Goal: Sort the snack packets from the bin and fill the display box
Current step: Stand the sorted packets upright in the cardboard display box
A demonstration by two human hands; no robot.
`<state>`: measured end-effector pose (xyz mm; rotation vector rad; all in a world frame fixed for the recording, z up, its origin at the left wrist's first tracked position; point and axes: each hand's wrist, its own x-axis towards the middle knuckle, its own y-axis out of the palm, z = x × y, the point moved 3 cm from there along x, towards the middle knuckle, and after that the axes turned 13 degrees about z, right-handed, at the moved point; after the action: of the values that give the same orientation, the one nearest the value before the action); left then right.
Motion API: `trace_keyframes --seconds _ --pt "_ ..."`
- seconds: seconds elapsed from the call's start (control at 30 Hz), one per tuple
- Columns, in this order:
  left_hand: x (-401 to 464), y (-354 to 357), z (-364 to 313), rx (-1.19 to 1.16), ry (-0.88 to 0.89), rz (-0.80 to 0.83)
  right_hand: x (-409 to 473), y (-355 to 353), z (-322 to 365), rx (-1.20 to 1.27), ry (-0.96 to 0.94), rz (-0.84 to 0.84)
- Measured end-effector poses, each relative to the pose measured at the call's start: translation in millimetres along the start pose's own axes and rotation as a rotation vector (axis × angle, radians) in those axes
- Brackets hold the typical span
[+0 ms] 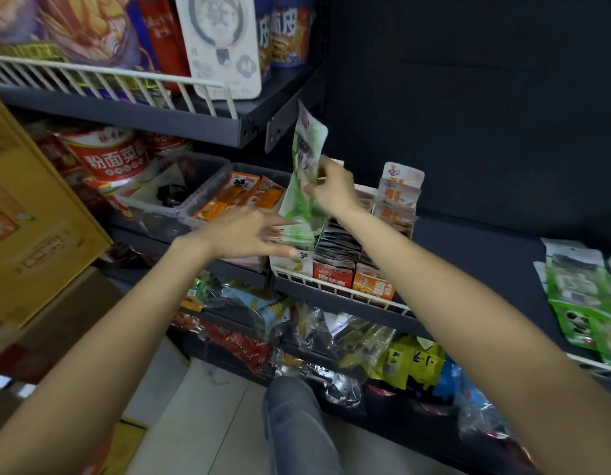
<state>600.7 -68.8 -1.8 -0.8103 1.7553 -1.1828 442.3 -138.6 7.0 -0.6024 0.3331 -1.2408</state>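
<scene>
My right hand (331,188) pinches a strip of green and white snack packets (306,150) that stands up above the green display box (292,264) on the middle shelf. My left hand (249,234) reaches in from the left with fingers spread and touches the stack of green packets (297,233) lying in that box. Beside it stand a red box (333,274) of dark packets and an orange box (372,286). A clear bin (208,204) to the left holds orange packets (242,195).
A second clear bin (153,200) sits further left, next to red tubs (108,159). Loose green packets (585,296) lie at the shelf's right end. A white wire rail (348,296) fronts the shelf. Bagged snacks (331,341) crowd the lower shelf. A yellow carton (30,214) stands left.
</scene>
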Motion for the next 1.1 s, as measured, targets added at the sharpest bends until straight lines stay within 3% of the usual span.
trace_keyframes --seconds 0.1,0.23,0.33,0.47,0.57,0.63,0.73,0.93,1.0,1.1 --pt "0.9 1.9 -3.0 0.152 0.019 -0.045 3.6 1.8 -3.2 -0.248 -0.062 0.021" --pt "1.8 2.9 -3.7 0.140 0.027 -0.102 0.3 -9.9 -8.1 -0.379 -0.131 0.021" --pt "0.7 4.5 -2.9 0.124 0.022 -0.103 -1.1 -4.3 -6.5 -0.621 -0.221 0.031" --pt "-6.1 4.9 -8.2 0.104 0.009 -0.043 -9.5 9.3 -14.7 -0.913 -0.157 0.279" --pt "-24.9 -0.4 -20.2 -0.032 0.005 0.018 -33.1 -5.5 -19.4 -0.614 -0.173 0.399" --pt "-40.9 -7.5 -38.3 -0.111 0.003 -0.107 -62.7 -30.8 -21.8 -0.434 -0.234 0.324" --pt "-54.0 -12.6 -89.7 -0.059 0.083 -0.380 -123.1 -78.9 -36.9 -0.363 -0.256 0.104" --pt "1.8 12.3 -214.2 -0.073 0.378 -0.709 -210.7 -166.4 -135.9 -0.135 0.016 -0.079" --pt "33.4 27.2 -252.8 -0.090 0.439 -0.679 -230.6 -186.9 -169.8 0.006 0.140 -0.080" --pt "93.5 53.8 -300.4 -0.188 0.418 -0.380 -255.6 -215.2 -215.6 0.008 0.340 -0.137"
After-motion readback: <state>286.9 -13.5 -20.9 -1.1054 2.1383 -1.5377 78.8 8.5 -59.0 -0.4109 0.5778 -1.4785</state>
